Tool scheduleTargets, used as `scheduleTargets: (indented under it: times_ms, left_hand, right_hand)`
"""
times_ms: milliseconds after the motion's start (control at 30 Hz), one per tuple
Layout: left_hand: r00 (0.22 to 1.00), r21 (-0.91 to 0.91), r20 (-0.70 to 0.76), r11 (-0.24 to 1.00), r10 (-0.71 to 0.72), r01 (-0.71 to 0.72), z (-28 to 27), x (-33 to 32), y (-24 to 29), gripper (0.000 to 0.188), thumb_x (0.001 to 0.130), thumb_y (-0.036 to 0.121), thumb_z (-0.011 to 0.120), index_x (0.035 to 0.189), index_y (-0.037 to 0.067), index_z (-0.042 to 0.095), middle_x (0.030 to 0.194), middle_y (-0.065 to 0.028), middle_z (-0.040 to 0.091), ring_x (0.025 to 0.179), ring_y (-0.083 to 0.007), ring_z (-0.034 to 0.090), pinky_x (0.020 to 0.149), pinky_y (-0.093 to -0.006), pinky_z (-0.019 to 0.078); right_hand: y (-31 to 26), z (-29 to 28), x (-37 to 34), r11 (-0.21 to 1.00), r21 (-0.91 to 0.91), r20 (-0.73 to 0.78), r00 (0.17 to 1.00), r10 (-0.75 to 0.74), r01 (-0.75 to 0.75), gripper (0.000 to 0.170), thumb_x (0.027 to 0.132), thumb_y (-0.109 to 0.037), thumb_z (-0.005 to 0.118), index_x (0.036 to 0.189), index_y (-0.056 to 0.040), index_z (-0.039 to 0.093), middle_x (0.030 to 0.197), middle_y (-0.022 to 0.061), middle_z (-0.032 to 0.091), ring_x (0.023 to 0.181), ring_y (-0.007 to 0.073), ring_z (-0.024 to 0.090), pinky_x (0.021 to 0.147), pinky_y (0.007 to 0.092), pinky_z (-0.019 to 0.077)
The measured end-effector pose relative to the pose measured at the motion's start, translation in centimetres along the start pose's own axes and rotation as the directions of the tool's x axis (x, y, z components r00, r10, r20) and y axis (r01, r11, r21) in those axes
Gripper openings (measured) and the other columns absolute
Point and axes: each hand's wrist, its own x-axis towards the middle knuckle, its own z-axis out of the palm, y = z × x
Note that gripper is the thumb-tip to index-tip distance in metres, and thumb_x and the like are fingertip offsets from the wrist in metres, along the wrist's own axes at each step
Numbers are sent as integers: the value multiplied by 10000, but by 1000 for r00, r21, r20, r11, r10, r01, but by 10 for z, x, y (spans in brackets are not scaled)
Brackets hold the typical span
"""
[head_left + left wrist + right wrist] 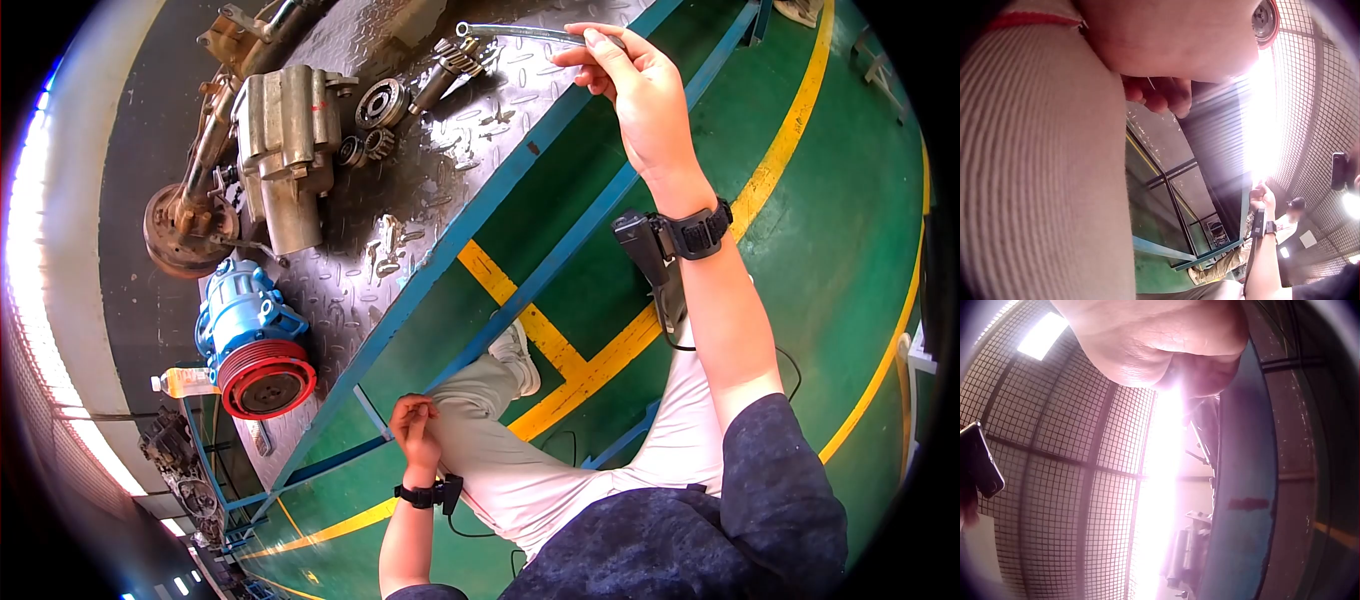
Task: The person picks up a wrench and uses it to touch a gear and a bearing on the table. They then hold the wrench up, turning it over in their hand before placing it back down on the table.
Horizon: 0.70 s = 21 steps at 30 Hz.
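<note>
In the head view my right hand (645, 105) pinches a long metal wrench (520, 33) near one end, over the bench's edge. The wrench's ring end points left, beyond a toothed gear shaft (440, 78) lying on the bench. My left hand (415, 430) hangs loosely curled beside my knee and holds nothing. The left wrist view shows its fingers (1160, 97) close to the trouser leg (1054, 169). Seen from the right wrist, my right hand (1166, 344) covers most of the wrench.
The patterned metal bench (335, 275) bears a metal housing (285, 130), a bearing (382, 103), a small gear (378, 143), loose bolts (388, 245) and a blue compressor (240, 295) with a red pulley (265, 380). A bottle (188, 382) stands beside it. Another person (1288, 225) is in the background.
</note>
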Motion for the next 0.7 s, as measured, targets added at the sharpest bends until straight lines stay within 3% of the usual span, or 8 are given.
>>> scheduleTargets:
  times_ms: [167, 700]
  left_hand:
    - [1000, -9, 7, 1000, 6, -6, -1, 0, -1, 150, 834, 130, 559, 887, -5, 595, 723, -52, 566, 679, -131, 513, 646, -256, 379]
    - [999, -24, 34, 1000, 10, -9, -2, 0, -1, 138, 851, 130, 572, 904, 7, 601, 761, -44, 589, 700, -119, 531, 654, -240, 394]
  right_hand:
    - [-3, -5, 3, 999, -37, -68, 998, -10, 7, 236, 963, -150, 495, 1070, 17, 623, 906, 107, 702, 753, 91, 591, 731, 219, 482]
    - [4, 2, 2, 902, -417, -20, 991, -131, 110, 201, 935, -126, 535, 1053, -5, 643, 840, 50, 703, 676, 93, 595, 663, 227, 493]
